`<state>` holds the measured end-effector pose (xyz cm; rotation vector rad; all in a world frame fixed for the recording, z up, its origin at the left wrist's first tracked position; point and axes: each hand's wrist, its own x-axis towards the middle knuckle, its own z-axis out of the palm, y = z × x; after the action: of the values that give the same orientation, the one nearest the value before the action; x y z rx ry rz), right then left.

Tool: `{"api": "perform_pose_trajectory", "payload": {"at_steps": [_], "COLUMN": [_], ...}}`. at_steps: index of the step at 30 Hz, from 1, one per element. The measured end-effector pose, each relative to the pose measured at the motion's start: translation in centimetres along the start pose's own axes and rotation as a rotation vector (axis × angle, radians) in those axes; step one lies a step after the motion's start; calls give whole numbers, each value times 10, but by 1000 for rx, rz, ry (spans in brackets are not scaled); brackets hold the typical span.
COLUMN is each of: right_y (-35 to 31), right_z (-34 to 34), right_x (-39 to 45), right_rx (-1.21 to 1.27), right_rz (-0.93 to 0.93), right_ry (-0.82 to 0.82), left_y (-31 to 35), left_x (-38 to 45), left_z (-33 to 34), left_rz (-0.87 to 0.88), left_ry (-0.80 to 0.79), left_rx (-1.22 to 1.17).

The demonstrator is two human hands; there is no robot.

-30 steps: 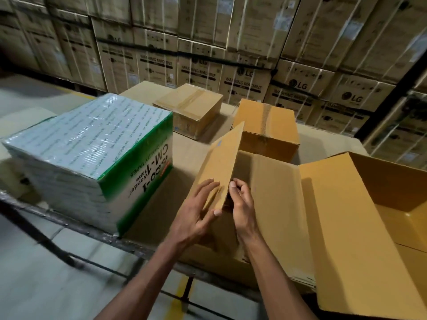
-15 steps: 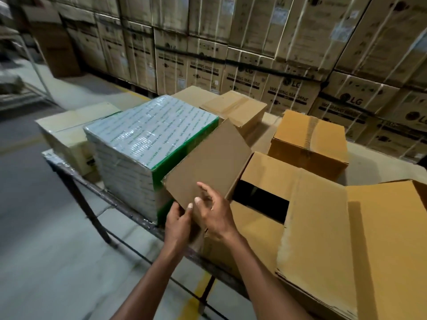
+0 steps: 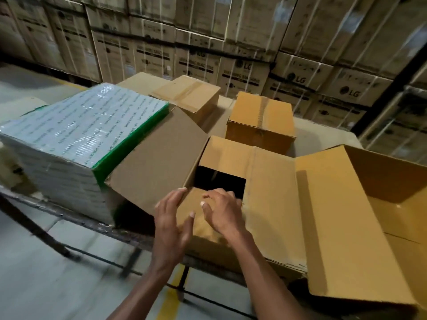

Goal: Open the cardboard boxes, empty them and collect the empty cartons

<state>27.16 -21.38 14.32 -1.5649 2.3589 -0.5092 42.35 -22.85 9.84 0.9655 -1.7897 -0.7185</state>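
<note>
Head view: we look down on a metal-framed work table (image 3: 76,224) carrying cartons, with a wall of stacked printed appliance cartons (image 3: 242,65) behind it.
Task item: we count one open brown corrugated cardboard box (image 3: 272,204) at the near table edge, its large side flap (image 3: 159,167) swung out to the left and a dark opening (image 3: 219,183) showing between the flaps.
Left hand (image 3: 172,220): we find it at the near-left corner of the open box, fingers fairly straight and spread, fingertips at the crease where the side flap meets the near flap; it grips nothing.
Right hand (image 3: 221,211): we find it on the near flap beside the opening, fingers loosely curled; we cannot tell whether they hook the flap's edge.
Key relation: the opening lies directly ahead of both hands; the right hand is nearer it. The box's long axis runs left to right across us.
Contents: hidden in shadow; we cannot tell whether anything is inside.
Judgement: opening looks nearly done, and emptying probably comes next.
Also held: a shrink-wrapped white and green pack (image 3: 76,139) on the left, touching the side flap; two taped brown cartons, a left one (image 3: 189,95) and a right one (image 3: 261,121), further back.
</note>
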Motion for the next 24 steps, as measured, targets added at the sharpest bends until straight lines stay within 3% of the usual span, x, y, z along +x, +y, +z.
{"api": "perform_pose_trajectory", "payload": {"at_steps": [2, 5, 11, 14, 18, 24], "right_y": [16, 44, 72, 70, 68, 94], "right_z": [-16, -24, -30, -48, -89, -143], "right_x": [-15, -32, -48, -55, -62, -90], "right_rx": [-88, -186, -243, -159, -57, 65], "right_rz": [75, 114, 133, 138, 165, 287], "right_ry": [-21, -85, -52, 61, 204, 426], "left_y": [1, 5, 29, 53, 91, 143], "left_x": [-2, -3, 9, 9, 13, 26], "left_z": [22, 58, 101, 113, 124, 152], "left_rz": [-23, -79, -221, -219, -221, -118], "left_ry": [-217, -412, -500, -493, -524, -736], "left_rx": [-25, -73, -159, -225, -520, -680]}}
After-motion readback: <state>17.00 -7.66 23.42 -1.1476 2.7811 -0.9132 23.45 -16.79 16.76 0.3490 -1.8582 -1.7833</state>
